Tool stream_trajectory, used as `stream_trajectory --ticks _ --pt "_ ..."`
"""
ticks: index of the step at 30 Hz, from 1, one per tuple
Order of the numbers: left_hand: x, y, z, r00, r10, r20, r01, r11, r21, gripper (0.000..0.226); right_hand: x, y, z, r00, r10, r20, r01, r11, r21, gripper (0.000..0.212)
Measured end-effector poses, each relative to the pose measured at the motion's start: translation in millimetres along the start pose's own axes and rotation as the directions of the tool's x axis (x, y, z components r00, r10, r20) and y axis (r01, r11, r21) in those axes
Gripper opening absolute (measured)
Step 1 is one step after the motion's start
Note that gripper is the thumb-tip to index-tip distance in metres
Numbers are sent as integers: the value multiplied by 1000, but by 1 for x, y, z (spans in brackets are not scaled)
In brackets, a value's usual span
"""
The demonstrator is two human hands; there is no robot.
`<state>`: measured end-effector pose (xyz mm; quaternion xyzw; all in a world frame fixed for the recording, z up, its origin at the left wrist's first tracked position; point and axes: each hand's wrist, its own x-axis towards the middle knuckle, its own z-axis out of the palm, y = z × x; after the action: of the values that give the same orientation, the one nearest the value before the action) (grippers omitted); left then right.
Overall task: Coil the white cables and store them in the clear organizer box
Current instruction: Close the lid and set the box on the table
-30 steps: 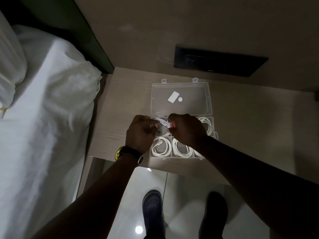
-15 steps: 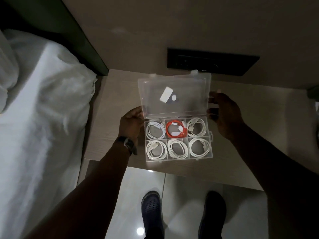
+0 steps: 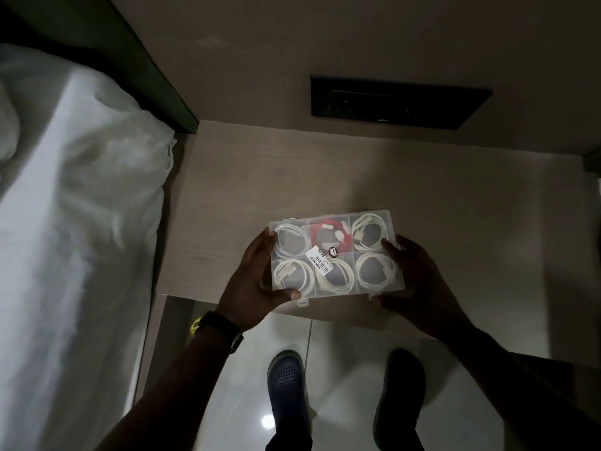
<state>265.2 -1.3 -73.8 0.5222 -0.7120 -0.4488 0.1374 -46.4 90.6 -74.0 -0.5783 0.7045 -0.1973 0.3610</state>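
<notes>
The clear organizer box [image 3: 400, 284] lies near the front edge of the wooden bedside table [image 3: 260, 177] with its lid down. Through the lid I see coiled white cables [image 3: 292, 275] in several compartments and a red cable [image 3: 320, 237] in the top middle one. A price sticker [image 3: 320, 258] sits on the lid. My left hand [image 3: 253, 281] grips the box's left side, thumb at the front corner. My right hand [image 3: 411, 281] holds the right side and front right corner.
A bed with white sheets [image 3: 71, 222] runs along the left. A black socket panel [image 3: 396, 104] is set in the wall behind the table. Below the table edge is glossy tiled floor [image 3: 341, 353] with my two shoes [image 3: 286, 375].
The lid, standing open half a second ago, is now closed over the cables. Both hands moved from the back of the box to its sides and front corners.
</notes>
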Motion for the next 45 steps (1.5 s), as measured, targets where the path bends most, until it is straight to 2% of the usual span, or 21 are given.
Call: stream_trajectory --ticks 5,7,12,15,21,24,26,27,29,30,32,34,37,40,45 --pt "-2 4 7 998 46 34 -52 977 205 134 -2 13 5 995 -96 -5 93 973 -211 101" --pt "-3 5 10 995 93 29 -98 954 285 136 -1 13 7 992 -122 -17 113 956 -269 100" --pt "-8 -1 17 977 213 -2 -193 889 416 115 -1 9 9 981 -196 -14 176 911 -372 93" --pt "-9 -4 22 968 250 -31 -201 839 505 106 3 8 13 978 -208 -29 179 896 -406 90" --pt "-8 -7 23 971 238 -18 -193 826 529 108 3 2 15 991 -134 -24 116 923 -368 93" --pt "-8 -2 18 983 185 -12 -165 901 402 120 1 -3 15 997 -65 -46 51 965 -257 104" --pt "-10 5 14 987 101 -127 -64 961 267 118 -1 -6 18 991 60 -120 -65 997 -42 108" --pt "-13 8 14 973 25 -228 14 985 170 104 -2 -8 20 974 149 -169 -135 987 88 103" --pt "-15 12 16 916 -159 -368 148 987 -57 48 -5 -11 23 913 325 -246 -245 920 305 75" --pt "-14 14 18 894 -284 -346 223 953 -207 24 -4 -11 24 880 399 -257 -280 874 397 58" --pt "-6 15 22 820 -509 -260 343 802 -490 37 1 -13 22 827 518 -218 -316 749 582 38" --pt "8 20 20 753 -628 -198 378 658 -651 42 10 -16 16 789 593 -158 -306 604 736 37" --pt "44 30 10 771 -622 -136 415 653 -634 27 36 -24 3 754 648 -105 -284 465 839 36" --pt "88 43 -1 797 -603 -33 419 592 -688 33 70 -29 -11 712 698 -80 -277 384 881 35" --pt "146 55 -7 791 -610 -52 379 555 -741 26 121 -35 -37 705 705 -78 -248 348 904 32"
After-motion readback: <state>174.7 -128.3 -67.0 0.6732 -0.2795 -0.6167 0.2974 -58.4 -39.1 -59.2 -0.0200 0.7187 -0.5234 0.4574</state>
